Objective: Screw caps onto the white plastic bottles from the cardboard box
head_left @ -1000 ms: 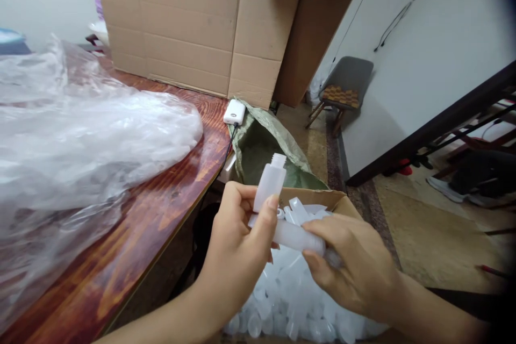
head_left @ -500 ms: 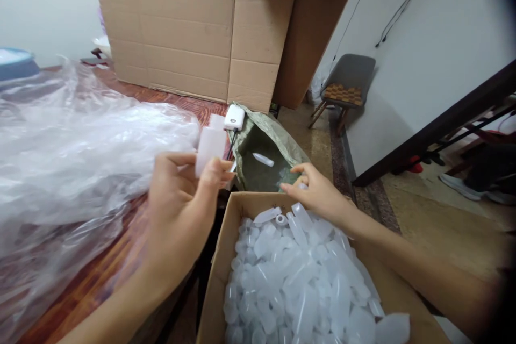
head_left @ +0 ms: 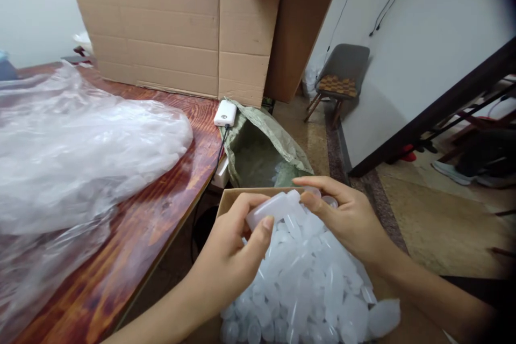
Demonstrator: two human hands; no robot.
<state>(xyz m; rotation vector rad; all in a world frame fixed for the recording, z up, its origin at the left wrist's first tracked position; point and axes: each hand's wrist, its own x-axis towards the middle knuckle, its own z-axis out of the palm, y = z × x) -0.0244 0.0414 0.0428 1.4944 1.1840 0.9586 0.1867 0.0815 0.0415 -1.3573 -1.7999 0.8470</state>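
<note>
My left hand (head_left: 236, 247) is closed round a small translucent white plastic bottle (head_left: 272, 210), thumb on its near side and fingers behind. The bottle lies tilted, its narrow neck pointing right. At that neck my right hand (head_left: 349, 217) is closed, with a small clear plastic piece (head_left: 312, 191) between thumb and forefinger; its exact kind cannot be made out. Both hands are over a cardboard box (head_left: 242, 194) heaped with similar translucent plastic pieces (head_left: 302, 285). Just beyond the box gapes a green woven sack (head_left: 278, 129), with some clear pieces showing inside.
On the left, a large clear plastic bag (head_left: 121, 145) of whitish contents covers part of the reddish wooden table (head_left: 161, 215). A white power bank (head_left: 226, 113) with a black cable rests by the sack. Behind stand a big cardboard panel (head_left: 161, 27) and a grey chair (head_left: 346, 64).
A clear piece that was in the air over the sack is gone from sight. My left hand brought the bottle right and down over the box, and my right hand met it at the neck.
</note>
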